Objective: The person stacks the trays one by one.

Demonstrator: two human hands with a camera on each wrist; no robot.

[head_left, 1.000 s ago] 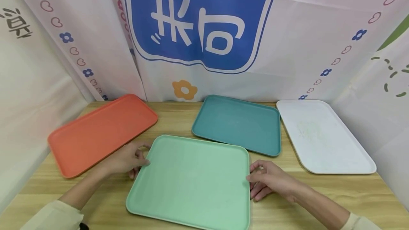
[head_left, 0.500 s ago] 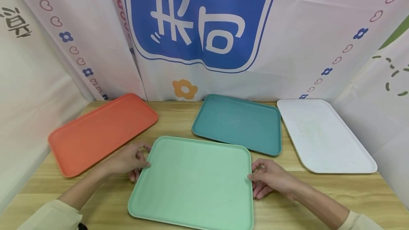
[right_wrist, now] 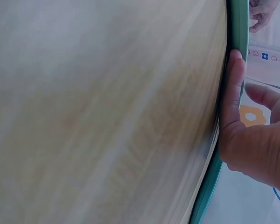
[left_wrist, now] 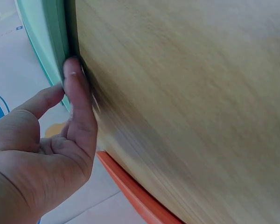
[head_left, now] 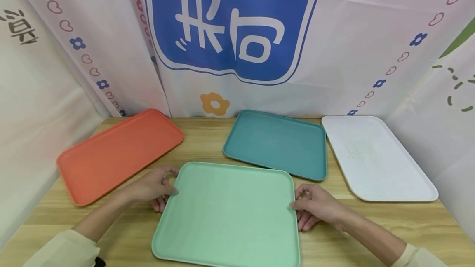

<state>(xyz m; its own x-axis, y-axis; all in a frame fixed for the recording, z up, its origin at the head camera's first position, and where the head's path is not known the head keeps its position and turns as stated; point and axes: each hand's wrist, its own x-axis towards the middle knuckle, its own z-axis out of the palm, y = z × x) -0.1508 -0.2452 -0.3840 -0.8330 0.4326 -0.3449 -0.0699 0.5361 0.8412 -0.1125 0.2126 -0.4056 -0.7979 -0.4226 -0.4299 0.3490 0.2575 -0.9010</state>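
Note:
A light green tray [head_left: 226,217] lies low at the front middle of the table, its near edge close to the bottom of the head view. My left hand [head_left: 154,188] pinches its left edge, thumb on the rim and fingers against the underside. On the opposite edge, my right hand [head_left: 315,205] pinches the rim in the same way. In the left wrist view, the left fingers [left_wrist: 79,93] sit between the tray and the wooden surface. The right fingers [right_wrist: 233,88] do likewise in the right wrist view. Whether the tray touches the table, I cannot tell.
An orange tray [head_left: 120,155] lies at the left, close to my left forearm. Behind the green tray is a teal tray [head_left: 276,145], and a white tray [head_left: 375,160] lies at the right. Printed cloth [head_left: 237,94] hangs along the back and sides of the wooden table [head_left: 200,135].
Both hands have shifted slightly right, and the light green tray has slid a little right and toward me with them. The other trays have stayed put.

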